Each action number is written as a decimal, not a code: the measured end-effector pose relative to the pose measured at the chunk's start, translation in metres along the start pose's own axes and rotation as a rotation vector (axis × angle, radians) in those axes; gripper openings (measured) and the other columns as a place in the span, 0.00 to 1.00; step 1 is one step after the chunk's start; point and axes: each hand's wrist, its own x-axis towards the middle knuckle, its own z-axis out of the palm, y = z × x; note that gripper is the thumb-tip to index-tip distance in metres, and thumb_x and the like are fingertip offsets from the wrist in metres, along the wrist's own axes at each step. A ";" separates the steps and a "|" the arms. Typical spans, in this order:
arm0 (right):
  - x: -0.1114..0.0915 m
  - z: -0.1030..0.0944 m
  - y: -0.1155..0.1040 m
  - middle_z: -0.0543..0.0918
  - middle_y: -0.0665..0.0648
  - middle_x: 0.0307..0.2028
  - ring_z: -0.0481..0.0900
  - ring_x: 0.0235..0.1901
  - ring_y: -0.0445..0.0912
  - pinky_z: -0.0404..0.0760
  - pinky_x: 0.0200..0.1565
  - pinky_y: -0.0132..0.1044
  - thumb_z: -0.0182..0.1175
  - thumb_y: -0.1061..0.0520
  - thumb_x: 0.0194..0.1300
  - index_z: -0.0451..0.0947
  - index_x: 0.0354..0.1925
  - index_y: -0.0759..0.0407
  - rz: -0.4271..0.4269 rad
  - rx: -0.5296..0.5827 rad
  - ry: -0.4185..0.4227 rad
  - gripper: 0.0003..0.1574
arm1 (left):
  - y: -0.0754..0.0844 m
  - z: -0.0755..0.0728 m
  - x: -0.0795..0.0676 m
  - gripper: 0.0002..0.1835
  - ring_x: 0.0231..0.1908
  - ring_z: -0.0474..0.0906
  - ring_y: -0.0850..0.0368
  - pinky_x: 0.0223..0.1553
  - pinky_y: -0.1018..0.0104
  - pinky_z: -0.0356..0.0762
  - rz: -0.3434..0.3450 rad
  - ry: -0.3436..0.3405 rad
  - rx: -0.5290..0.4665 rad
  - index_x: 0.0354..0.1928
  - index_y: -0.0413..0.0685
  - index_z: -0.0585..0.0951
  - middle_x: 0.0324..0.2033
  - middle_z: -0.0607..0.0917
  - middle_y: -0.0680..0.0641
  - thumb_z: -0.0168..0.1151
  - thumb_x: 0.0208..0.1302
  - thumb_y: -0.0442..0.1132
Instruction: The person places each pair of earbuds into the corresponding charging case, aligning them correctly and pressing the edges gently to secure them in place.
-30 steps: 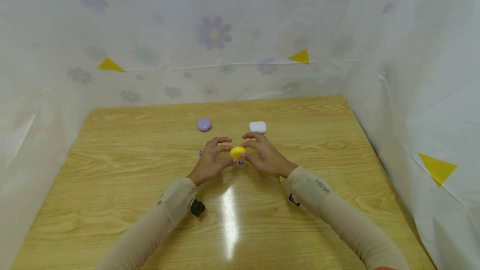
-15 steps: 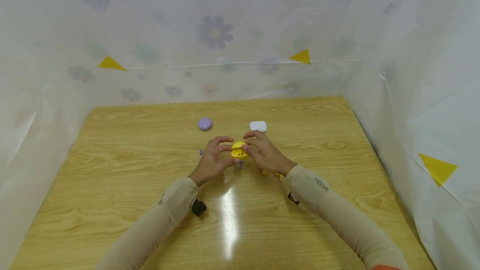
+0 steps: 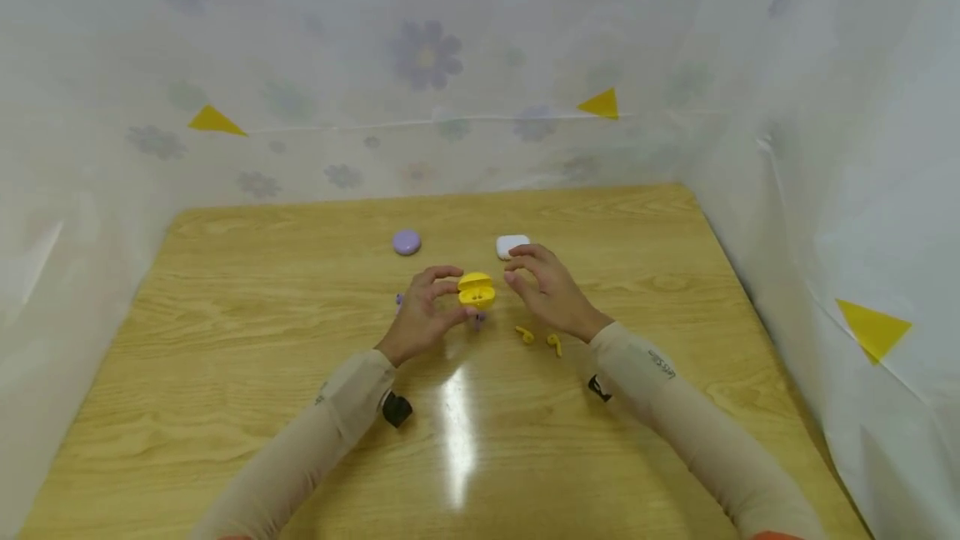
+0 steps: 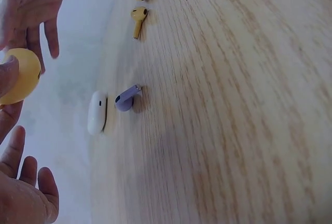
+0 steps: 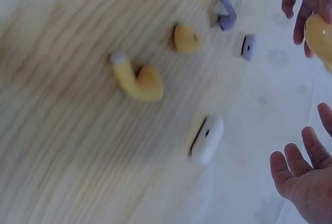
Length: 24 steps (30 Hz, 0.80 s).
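Note:
My left hand (image 3: 423, 319) pinches a yellow earbud case (image 3: 476, 297) between thumb and fingers, above the table. The case's lid stands raised, and two dark slots show inside it. To its right my right hand (image 3: 555, 294) is apart from the case, fingers loosely bent and holding nothing. Two yellow earbuds (image 3: 553, 344) lie on the wood below the right hand. One purple earbud (image 5: 226, 14) lies under the case, and another purple earbud (image 3: 399, 299) is partly hidden by the left hand.
On the wooden table (image 3: 225, 340), a round purple case (image 3: 407, 242) sits at the back, left of the hands. A white earbud case (image 3: 512, 246) stands behind the right hand, its edge overlapped by the fingers. Pale flowered sheeting (image 3: 427, 57) surrounds the table's back and sides.
The yellow case has gone from closed to open in the left hand. My right hand has let go of it and moved right, uncovering the yellow earbuds.

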 end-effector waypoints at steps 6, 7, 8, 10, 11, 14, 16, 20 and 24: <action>-0.015 -0.012 0.014 0.78 0.65 0.52 0.73 0.56 0.59 0.71 0.59 0.56 0.57 0.57 0.68 0.81 0.40 0.61 -0.047 -0.185 -0.029 0.09 | -0.001 -0.001 0.000 0.14 0.62 0.65 0.40 0.65 0.41 0.57 0.000 0.017 0.010 0.43 0.40 0.85 0.57 0.75 0.41 0.71 0.54 0.37; -0.018 -0.012 0.017 0.79 0.65 0.52 0.73 0.56 0.59 0.72 0.59 0.56 0.57 0.57 0.68 0.81 0.40 0.62 -0.053 -0.217 -0.050 0.09 | -0.002 -0.001 0.000 0.14 0.62 0.65 0.40 0.64 0.41 0.58 0.001 0.019 0.011 0.43 0.40 0.85 0.57 0.75 0.40 0.71 0.54 0.37; -0.021 -0.012 0.021 0.79 0.65 0.52 0.74 0.56 0.59 0.72 0.58 0.56 0.57 0.58 0.68 0.81 0.40 0.62 -0.057 -0.247 -0.073 0.09 | -0.002 -0.001 0.000 0.14 0.62 0.65 0.40 0.64 0.41 0.58 0.002 0.020 0.005 0.43 0.40 0.85 0.57 0.75 0.40 0.71 0.54 0.37; -0.027 -0.013 0.026 0.80 0.65 0.52 0.74 0.56 0.60 0.73 0.58 0.56 0.57 0.57 0.67 0.81 0.40 0.61 -0.056 -0.295 -0.124 0.09 | -0.003 -0.001 0.001 0.14 0.62 0.65 0.40 0.64 0.41 0.58 0.005 0.020 -0.001 0.42 0.39 0.85 0.57 0.75 0.40 0.71 0.54 0.36; -0.031 -0.013 0.028 0.80 0.65 0.52 0.75 0.56 0.60 0.73 0.58 0.56 0.58 0.57 0.66 0.81 0.40 0.61 -0.051 -0.313 -0.148 0.09 | -0.002 -0.001 0.001 0.14 0.62 0.65 0.40 0.64 0.41 0.58 0.004 0.020 -0.005 0.42 0.39 0.85 0.57 0.75 0.40 0.71 0.54 0.37; -0.040 -0.013 0.033 0.80 0.66 0.52 0.75 0.56 0.61 0.74 0.57 0.57 0.59 0.57 0.65 0.81 0.41 0.62 -0.013 -0.354 -0.205 0.10 | -0.001 -0.001 0.001 0.14 0.62 0.65 0.40 0.63 0.41 0.59 0.003 0.016 -0.006 0.42 0.40 0.85 0.57 0.75 0.39 0.71 0.54 0.37; -0.045 -0.014 0.034 0.80 0.66 0.52 0.75 0.56 0.61 0.74 0.57 0.57 0.59 0.57 0.64 0.81 0.41 0.62 0.024 -0.356 -0.237 0.10 | -0.002 -0.001 0.001 0.14 0.62 0.65 0.40 0.63 0.41 0.59 0.001 0.013 -0.003 0.43 0.40 0.85 0.57 0.75 0.39 0.71 0.54 0.37; -0.056 -0.017 0.035 0.79 0.68 0.52 0.75 0.55 0.64 0.75 0.55 0.59 0.59 0.58 0.63 0.80 0.41 0.63 0.072 -0.354 -0.296 0.11 | -0.001 0.000 0.001 0.14 0.62 0.64 0.41 0.64 0.41 0.58 -0.007 0.009 -0.006 0.43 0.39 0.85 0.57 0.75 0.39 0.70 0.55 0.37; -0.066 -0.018 0.036 0.76 0.70 0.56 0.72 0.57 0.67 0.74 0.53 0.63 0.57 0.59 0.62 0.79 0.42 0.62 0.106 -0.358 -0.352 0.11 | -0.002 0.002 -0.001 0.13 0.62 0.64 0.41 0.64 0.41 0.58 -0.012 0.004 -0.020 0.42 0.39 0.84 0.57 0.75 0.40 0.70 0.55 0.36</action>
